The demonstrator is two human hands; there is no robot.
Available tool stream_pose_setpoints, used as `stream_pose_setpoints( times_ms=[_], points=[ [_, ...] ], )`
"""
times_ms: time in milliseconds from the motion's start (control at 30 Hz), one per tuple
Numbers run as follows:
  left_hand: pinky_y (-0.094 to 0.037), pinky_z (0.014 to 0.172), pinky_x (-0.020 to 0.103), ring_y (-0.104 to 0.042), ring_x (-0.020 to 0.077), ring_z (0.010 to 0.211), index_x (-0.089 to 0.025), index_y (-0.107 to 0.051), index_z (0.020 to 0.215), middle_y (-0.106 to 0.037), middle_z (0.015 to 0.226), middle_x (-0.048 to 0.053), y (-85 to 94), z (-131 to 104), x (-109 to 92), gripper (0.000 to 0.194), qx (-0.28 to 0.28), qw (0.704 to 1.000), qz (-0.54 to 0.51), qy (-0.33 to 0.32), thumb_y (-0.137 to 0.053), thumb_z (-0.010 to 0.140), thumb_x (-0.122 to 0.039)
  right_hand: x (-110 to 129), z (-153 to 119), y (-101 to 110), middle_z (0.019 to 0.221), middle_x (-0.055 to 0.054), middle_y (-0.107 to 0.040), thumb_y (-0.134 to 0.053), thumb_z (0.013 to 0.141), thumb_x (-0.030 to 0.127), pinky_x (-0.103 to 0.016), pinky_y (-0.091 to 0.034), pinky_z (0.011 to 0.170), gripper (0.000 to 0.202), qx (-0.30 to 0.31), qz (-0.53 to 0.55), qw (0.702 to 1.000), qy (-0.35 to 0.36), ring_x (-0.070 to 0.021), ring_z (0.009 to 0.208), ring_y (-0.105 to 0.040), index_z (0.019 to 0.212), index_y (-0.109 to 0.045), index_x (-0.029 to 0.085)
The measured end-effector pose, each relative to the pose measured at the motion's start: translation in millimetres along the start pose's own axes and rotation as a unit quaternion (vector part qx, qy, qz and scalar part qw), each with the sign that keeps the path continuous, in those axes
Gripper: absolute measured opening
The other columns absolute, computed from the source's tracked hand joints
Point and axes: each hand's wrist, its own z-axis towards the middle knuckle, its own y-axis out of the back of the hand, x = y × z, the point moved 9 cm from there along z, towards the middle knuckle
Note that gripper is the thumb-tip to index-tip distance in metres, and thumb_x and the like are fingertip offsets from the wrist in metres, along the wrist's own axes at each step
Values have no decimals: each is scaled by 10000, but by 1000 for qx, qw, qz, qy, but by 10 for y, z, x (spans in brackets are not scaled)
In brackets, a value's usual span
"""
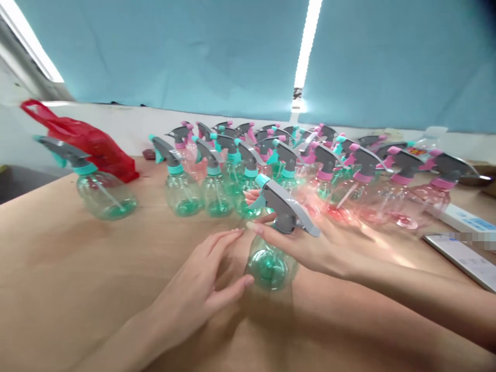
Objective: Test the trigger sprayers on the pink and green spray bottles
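Observation:
A green-tinted spray bottle [273,266] with a grey and turquoise trigger head stands tilted in front of me. My right hand [306,240] is closed round its neck, thumb on the near side and fingertips showing behind the trigger. Left of the bottle, my left hand [211,279] curves with thumb and fingers apart. Its thumb tip comes close to the bottle's lower side; whether it touches I cannot tell. Just behind stand more green spray bottles [217,196] with turquoise collars, and pink spray bottles [406,199] with pink collars to the right.
A separate green spray bottle [104,194] stands at the left, before a red plastic bag [93,144]. On the right lie a phone [461,258] and a white-and-blue box [468,219]. Behind the wooden table [50,258] hangs a blue curtain [194,57].

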Motion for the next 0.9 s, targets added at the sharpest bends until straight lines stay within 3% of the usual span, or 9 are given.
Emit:
stream_pose_setpoints(
  times_ms=[133,300,400,533,633,700,767,900],
  points=[
    [-453,1011,422,-502,264,1244,-365,-342,1375,-503,1383,2,308,-249,-2,528,-53,998,12,34,-584,914,-456,172,89,-401,751,16,-577,-651,813,369,-296,-483,571,216,31,42,998,45,-145,630,-553,945,-538,241],
    [-496,963,425,-541,298,1205,-393,-252,1449,-536,1353,4,504,-473,-75,674,-115,991,31,56,-602,878,-473,263,236,-908,773,33,-599,-712,753,402,-284,-490,613,303,56,125,988,66,-154,717,-621,927,-525,239],
    [-525,902,449,-583,327,1135,-364,-303,1420,-575,1283,33,602,-609,84,684,-193,972,75,110,-639,841,-507,393,340,-1179,746,43,-599,-731,723,416,-279,-482,604,331,82,128,986,73,-158,720,-625,905,-517,241],
    [-490,930,450,-584,320,1112,-307,-450,1278,-609,1200,33,739,-751,355,496,-251,951,105,148,-639,855,-482,615,498,-1405,810,20,-650,-701,741,477,-300,-487,615,358,127,71,982,118,-178,761,-638,948,-527,242],
    [-438,968,488,-581,313,1092,-281,-508,1184,-621,1133,40,883,-802,466,367,-254,949,128,138,-587,890,-484,758,589,-1431,957,-31,-667,-714,714,523,-335,-501,689,413,161,-19,969,186,-203,853,-630,953,-571,218],
    [-432,968,487,-575,305,1096,-249,-498,1186,-609,1140,56,1021,-854,569,376,-269,942,126,159,-565,905,-490,735,657,-1385,1199,-88,-629,-722,705,537,-375,-499,798,580,181,-77,965,175,-244,1042,-599,1157,-563,211],
    [-439,953,489,-576,312,1095,-233,-486,1206,-584,1191,68,1139,-884,692,419,-272,934,134,190,-568,898,-505,711,731,-1253,1281,-108,-605,-695,739,538,-371,-499,814,623,171,-110,967,152,-251,1091,-591,1243,-549,203],
    [-447,933,474,-580,329,1077,-192,-530,1192,-554,1201,90,1338,-836,950,482,-271,917,181,229,-620,857,-526,843,875,-945,1019,-58,-709,-635,823,462,-334,-483,737,336,92,-192,960,182,-204,875,-648,1032,-674,202]
  ],
)
